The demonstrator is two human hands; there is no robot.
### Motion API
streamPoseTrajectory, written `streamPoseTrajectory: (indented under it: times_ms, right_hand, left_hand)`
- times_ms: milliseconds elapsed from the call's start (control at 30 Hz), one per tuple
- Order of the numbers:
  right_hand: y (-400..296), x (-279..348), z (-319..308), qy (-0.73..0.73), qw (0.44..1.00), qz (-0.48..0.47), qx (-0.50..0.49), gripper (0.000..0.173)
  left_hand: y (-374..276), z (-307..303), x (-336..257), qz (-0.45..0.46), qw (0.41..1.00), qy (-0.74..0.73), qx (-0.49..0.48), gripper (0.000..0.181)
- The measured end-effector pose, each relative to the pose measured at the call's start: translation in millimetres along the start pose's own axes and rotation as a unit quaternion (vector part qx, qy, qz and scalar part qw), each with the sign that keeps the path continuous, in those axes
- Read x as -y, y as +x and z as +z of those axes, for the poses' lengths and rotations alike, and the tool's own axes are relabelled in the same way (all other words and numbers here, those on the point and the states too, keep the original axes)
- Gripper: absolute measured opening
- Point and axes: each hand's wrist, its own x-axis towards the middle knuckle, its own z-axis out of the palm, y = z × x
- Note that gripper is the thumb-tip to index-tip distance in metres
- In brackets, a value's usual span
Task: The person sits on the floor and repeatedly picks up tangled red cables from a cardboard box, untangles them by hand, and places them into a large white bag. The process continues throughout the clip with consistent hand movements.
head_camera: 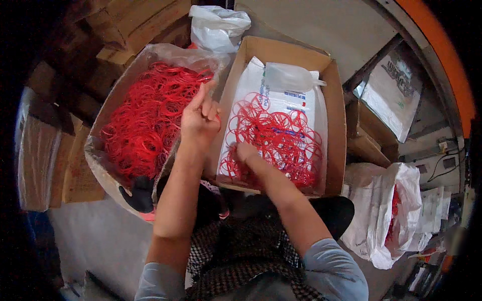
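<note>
My left hand (201,114) is raised between two cartons, its fingers curled. A speck of red shows at its fingers; whether it grips a ring is unclear. Beside it, a plastic-lined carton (90,145) holds a deep heap of thin red plastic rings (150,109). My right hand (247,152), blurred, reaches into the left side of an open cardboard box (336,124), among loose red rings (278,131). Its fingertips are hidden. The rings lie on a printed white woven sack (244,84). Farther back on the sack rests a translucent plastic container (288,77).
A white sack (218,30) stands behind the cartons. To the right is another white sack (371,214) with red pieces showing inside. A black glove (140,193) hangs at the left carton's near edge. Cardboard boxes (147,19) are stacked at the back left.
</note>
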Motion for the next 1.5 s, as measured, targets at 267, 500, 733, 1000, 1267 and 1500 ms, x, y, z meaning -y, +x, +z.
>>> streamPoseTrajectory:
  times_ms: [267, 500, 733, 1000, 1267, 1500]
  right_hand:
    - [-25, -8, -76, 0.007, 0.989, -0.091, -0.114, 0.029]
    - [-93, 22, -181, 0.143, 0.917, -0.045, -0.369, 0.034]
    - [-99, 31, -169, 0.454, 0.846, -0.082, -0.266, 0.030]
    - [-114, 37, -183, 0.368, 0.867, -0.089, -0.322, 0.021]
    - [-125, 22, -188, 0.173, 0.962, -0.102, -0.185, 0.022]
    - [-93, 13, -167, -0.178, 0.951, -0.137, -0.214, 0.024]
  left_hand:
    - [15, -46, 30, 0.119, 0.590, 0.799, -0.010, 0.030]
    - [8, -28, 65, -0.015, 0.719, 0.694, 0.026, 0.031]
    - [-3, -1, 72, -0.012, 0.856, 0.511, 0.072, 0.025]
    - [-10, 8, 70, -0.045, 0.873, 0.461, 0.156, 0.029]
    - [-9, -8, 40, 0.105, 0.360, 0.888, 0.267, 0.030]
    - [-25, -26, 57, 0.247, 0.219, 0.937, 0.114, 0.015]
